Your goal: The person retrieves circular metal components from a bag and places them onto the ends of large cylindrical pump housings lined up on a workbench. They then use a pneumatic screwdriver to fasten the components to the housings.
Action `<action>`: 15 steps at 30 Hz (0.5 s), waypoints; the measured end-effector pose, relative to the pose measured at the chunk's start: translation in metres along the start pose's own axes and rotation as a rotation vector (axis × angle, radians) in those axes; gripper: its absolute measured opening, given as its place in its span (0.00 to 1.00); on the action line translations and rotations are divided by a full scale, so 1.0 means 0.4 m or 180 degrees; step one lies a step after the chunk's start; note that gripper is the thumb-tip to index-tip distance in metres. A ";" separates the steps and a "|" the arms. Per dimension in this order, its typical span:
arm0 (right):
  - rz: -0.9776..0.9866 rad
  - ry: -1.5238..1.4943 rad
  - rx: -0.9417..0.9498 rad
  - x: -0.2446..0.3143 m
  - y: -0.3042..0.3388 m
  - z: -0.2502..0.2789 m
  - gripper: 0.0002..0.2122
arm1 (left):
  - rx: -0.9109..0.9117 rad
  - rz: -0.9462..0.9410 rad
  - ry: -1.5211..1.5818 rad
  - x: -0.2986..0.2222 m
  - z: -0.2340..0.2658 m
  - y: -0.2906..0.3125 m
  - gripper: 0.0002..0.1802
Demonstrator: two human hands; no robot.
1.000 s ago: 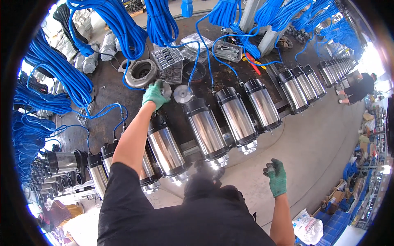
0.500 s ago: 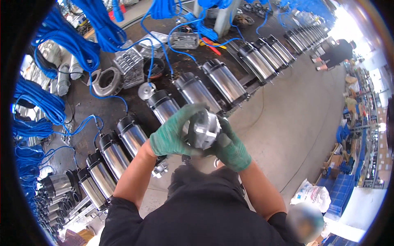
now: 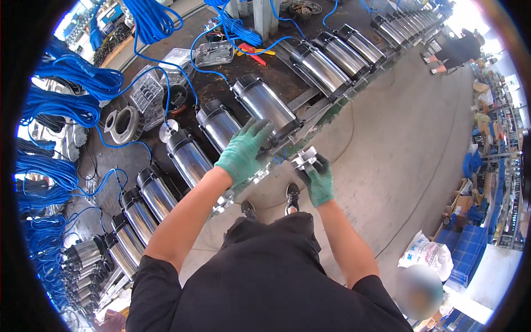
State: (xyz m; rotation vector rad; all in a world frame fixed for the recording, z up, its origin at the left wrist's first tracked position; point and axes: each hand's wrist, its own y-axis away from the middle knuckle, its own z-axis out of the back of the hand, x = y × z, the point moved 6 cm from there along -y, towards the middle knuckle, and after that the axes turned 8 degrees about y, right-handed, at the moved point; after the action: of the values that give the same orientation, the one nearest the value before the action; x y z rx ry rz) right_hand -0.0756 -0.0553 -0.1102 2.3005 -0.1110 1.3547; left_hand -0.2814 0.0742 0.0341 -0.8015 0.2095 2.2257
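Head view: my right grip (image 3: 317, 180) is curled around a small silvery, lobed metal piece (image 3: 304, 159), fingers and thumb about its lower side, with much of the piece showing above them. It is held up in front of me, seen against the concrete floor (image 3: 381, 160) just past the near edge of the bench (image 3: 276, 77).

My left grip (image 3: 245, 150) has its fingers spread and slightly blurred, with nothing visible in it. It lies across the lower part of a steel cylinder (image 3: 220, 130); whether it touches the metal, I cannot tell. Just below it, a silvery end fitting (image 3: 260, 174) juts from the row.

Half a second ago both my grips were together around a silvery part before my body; now they are parted. I cannot be sure this is the same part, but as I judge it, the right carries the piece alone, leaving the left free at the cylinders.

Farther up the bench lie a round metal disc (image 3: 168, 130) and a ring-shaped housing (image 3: 126, 125).
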 end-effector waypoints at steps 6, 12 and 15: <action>-0.0260 -0.0118 -0.0162 -0.054 -0.098 -0.001 0.22 | 0.0062 0.0256 -0.0619 0.020 -0.101 -0.060 0.37; -0.0235 -0.0181 -0.0031 -0.027 -0.105 -0.008 0.24 | -0.0089 0.0172 -0.0631 0.029 -0.108 -0.063 0.34; -0.0218 -0.0114 -0.0082 -0.029 -0.133 -0.022 0.23 | -0.0059 0.0175 -0.0635 0.021 -0.106 -0.068 0.34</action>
State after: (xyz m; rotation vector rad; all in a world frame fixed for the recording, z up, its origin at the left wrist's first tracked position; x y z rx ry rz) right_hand -0.0728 -0.0063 -0.1350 2.2865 -0.0602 1.2714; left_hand -0.2464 0.0824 -0.0021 -0.5846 0.1154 2.3448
